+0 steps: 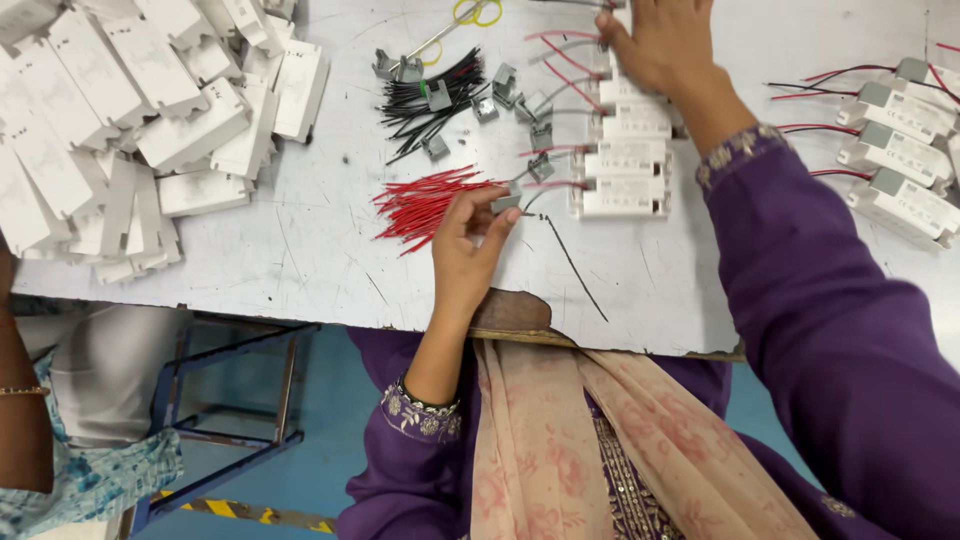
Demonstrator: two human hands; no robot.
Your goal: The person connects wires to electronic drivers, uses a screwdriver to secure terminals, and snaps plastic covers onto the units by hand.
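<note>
Left hand (470,235) pinching grey connector (506,201), right hand (655,40) on white modules (625,160)

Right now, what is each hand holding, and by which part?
Left hand: a small grey connector piece pinched at its end between the fingers, a black wire trailing from it. Right hand: rests on the white modules; any hold cannot be told.

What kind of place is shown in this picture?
Probably a small electronics assembly workshop. A scratched white worktable holds bundles of cut red wires and black wires, small grey connector blocks and piles of white plastic housings.
</note>
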